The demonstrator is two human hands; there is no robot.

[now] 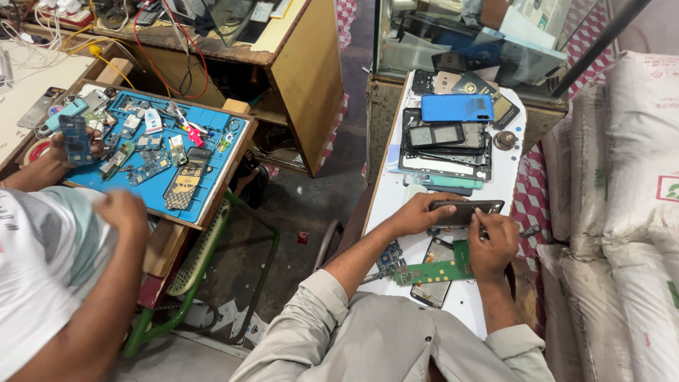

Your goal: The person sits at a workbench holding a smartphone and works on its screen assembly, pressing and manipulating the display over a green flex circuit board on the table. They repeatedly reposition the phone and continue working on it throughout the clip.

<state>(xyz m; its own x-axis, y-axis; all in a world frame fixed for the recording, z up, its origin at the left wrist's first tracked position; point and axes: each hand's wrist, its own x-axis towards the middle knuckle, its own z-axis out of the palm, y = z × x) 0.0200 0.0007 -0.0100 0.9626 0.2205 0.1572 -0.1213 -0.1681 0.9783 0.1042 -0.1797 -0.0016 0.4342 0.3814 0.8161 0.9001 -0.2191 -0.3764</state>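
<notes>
Dark phone body (465, 210) is held above the white table (509, 152), left hand (417, 213) fingers clamped on its end. Right hand (494, 244) fingers are pinched on a thin tool; the body is best kept steady.

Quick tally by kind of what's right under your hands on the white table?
Dark phone body, held by left hand with right hand at its edge: 1
Green circuit boards: 1
Opened phones lying flat: 1
Total: 3
</notes>
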